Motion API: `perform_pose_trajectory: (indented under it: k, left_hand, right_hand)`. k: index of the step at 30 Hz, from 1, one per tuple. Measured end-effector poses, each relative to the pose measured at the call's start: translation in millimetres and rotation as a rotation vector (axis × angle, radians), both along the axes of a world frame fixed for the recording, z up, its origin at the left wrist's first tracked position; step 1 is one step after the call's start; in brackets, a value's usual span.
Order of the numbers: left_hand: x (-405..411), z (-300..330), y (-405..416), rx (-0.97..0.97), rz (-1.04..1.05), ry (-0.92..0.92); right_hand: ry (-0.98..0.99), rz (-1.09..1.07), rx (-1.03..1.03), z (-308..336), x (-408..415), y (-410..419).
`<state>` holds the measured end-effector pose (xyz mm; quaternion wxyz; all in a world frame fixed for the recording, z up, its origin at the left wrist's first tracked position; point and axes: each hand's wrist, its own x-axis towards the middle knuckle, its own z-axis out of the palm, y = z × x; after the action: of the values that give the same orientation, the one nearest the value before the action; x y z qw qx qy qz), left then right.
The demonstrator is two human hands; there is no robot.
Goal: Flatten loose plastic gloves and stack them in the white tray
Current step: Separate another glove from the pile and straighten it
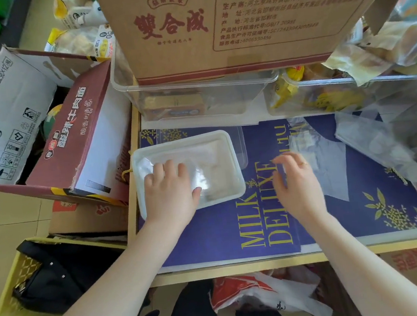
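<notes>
Left hand (168, 187) palm-down inside shallow white rectangular plastic tray (229, 150), fingers (170, 167) straight and spread, pressing flattened clear plastic gloves (203, 163) there. Tray near left edge of blue-covered tabletop (222, 233). Right hand (296, 177) just right of tray, fingers loosely curled, apparently holding nothing, beside loose clear plastic glove (330, 161). Both forearms extended forward from below.

We're in a small grocery shop's stock corner: printed brown cardboard shipping carton (227, 21) far ahead, opened instant-noodle carton (7, 118) left, packaged snacks in clear plastic tubs (348, 90) right.
</notes>
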<state>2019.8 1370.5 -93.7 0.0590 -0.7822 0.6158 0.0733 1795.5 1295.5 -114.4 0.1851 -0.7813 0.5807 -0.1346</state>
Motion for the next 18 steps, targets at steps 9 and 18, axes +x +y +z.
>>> perform_pose_trajectory:
  k: [9,18]
  left_hand:
    - [-86,-8,-27,-0.262,-0.306,0.354]
    - [-153,-14,-60,-0.19,-0.312,0.581]
  right_hand:
    - [0.152,-0.653,0.369,-22,-91,-49]
    - [-0.234,-0.69,0.442,-27,-103,-64]
